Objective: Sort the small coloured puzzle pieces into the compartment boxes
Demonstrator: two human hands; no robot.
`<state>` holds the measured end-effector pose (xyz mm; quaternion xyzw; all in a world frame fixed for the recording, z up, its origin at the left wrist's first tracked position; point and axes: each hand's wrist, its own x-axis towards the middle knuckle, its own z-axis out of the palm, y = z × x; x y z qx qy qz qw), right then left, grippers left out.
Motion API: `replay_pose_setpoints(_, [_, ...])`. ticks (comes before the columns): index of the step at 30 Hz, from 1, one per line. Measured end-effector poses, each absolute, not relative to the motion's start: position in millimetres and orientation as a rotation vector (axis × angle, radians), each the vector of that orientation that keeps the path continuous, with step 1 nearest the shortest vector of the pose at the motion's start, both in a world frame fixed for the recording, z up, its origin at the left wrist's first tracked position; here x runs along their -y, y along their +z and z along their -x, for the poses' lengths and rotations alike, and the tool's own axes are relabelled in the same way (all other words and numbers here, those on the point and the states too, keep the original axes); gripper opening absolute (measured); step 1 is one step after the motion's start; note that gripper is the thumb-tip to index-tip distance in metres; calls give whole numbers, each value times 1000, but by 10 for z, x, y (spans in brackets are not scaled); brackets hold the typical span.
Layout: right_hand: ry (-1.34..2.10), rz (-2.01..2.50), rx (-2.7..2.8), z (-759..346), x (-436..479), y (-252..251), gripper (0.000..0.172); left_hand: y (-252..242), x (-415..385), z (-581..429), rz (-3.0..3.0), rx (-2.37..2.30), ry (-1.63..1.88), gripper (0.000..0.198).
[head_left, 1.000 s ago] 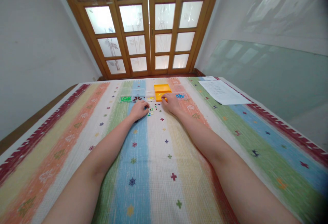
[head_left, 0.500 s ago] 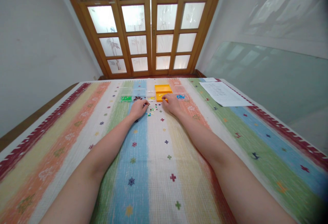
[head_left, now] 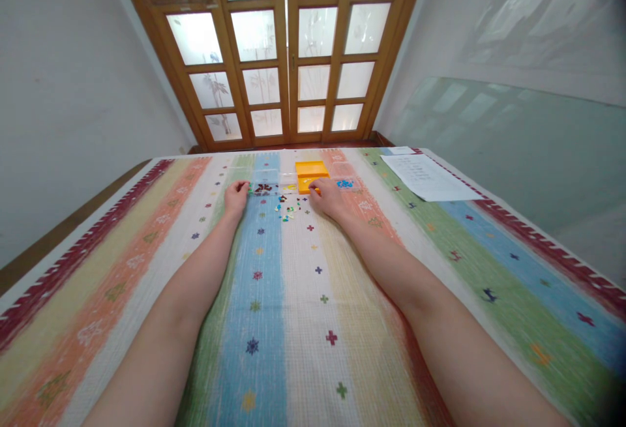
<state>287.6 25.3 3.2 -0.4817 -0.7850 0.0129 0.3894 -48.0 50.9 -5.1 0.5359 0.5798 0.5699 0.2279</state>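
Observation:
A small heap of tiny coloured pieces lies on the striped cloth, far from me. My left hand is curled over the spot where green pieces lay, at the left end of a row of clear little trays. Its fingers are bent and hide what is under them. My right hand rests at the right of the heap, fingertips pinched at the front edge of an orange tray. What it pinches is too small to name. Dark red pieces and blue pieces sit in their own trays.
A printed sheet of paper lies at the far right of the striped tablecloth. Wooden glazed doors stand behind the table. A glass pane leans along the right wall.
My left hand has moved left from the heap of pieces to the tray of green pieces and now covers it. My right hand has stayed in place.

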Motion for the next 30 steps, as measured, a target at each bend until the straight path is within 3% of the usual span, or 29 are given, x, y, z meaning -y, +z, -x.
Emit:
replay_pose_setpoints(11, [48, 1254, 2032, -2882, -227, 72, 16, -59, -532, 583, -1362, -1642, 1586, 41])
replay_pose_setpoints(17, [46, 1262, 2039, -2870, -220, 84, 16, 55, -331, 342, -1918, -1724, 1285, 26])
replay_pose_setpoints(24, [42, 1263, 2065, -2870, -219, 91, 17, 146, -75, -76, -2567, -1280, 822, 32])
replay_pose_setpoints(30, [33, 1271, 2069, -2865, -231, 69, 18, 113, -7, -194, -2692, -1216, 649, 37])
